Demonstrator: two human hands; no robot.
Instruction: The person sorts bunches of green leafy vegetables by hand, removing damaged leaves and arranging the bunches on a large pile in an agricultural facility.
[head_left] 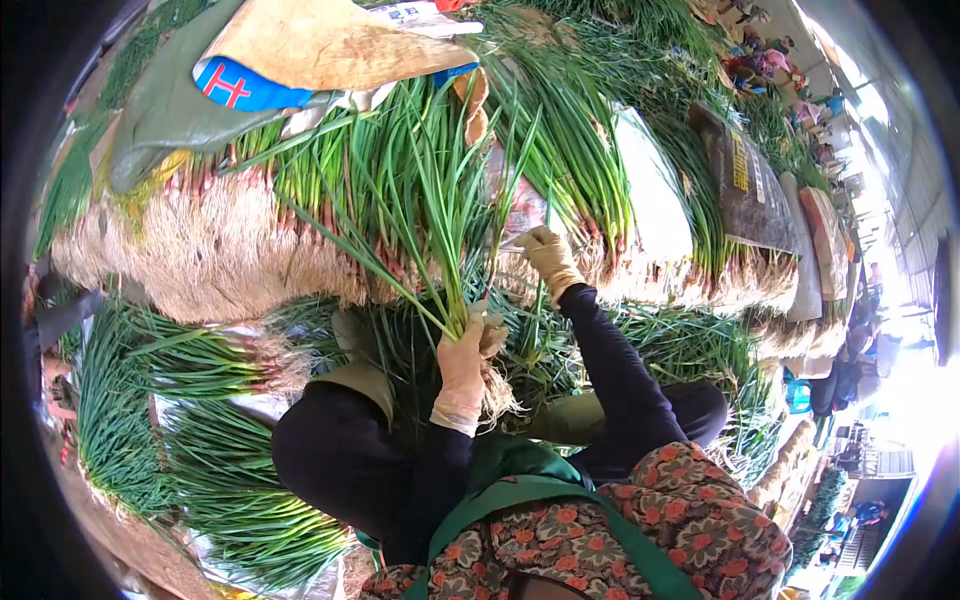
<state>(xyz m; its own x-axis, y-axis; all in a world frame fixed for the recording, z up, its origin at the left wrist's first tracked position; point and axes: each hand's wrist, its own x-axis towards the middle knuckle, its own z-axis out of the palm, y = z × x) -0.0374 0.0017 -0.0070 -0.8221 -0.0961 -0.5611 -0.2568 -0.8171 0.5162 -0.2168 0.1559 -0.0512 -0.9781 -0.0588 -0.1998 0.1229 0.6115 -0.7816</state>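
Note:
My left hand (462, 372), in a pale glove, is closed around a bunch of green onions (453, 285). Their long leaves fan upward and their stringy roots (498, 395) hang below the hand. My right hand (552, 262), in a yellowish glove, is to the right of the bunch. Its fingers are pinched together beside a thin dark stalk; what they hold, if anything, is too small to make out. Behind both hands runs a long row of stacked green onions (335, 200), with the pale roots (215, 240) facing me.
Brown sacking (320, 45) and a green cloth (170, 120) cover part of the row. A dark printed sack (745, 185) lies on the right. More green onions (225, 455) lie at lower left. Other people (770, 65) are at the far upper right.

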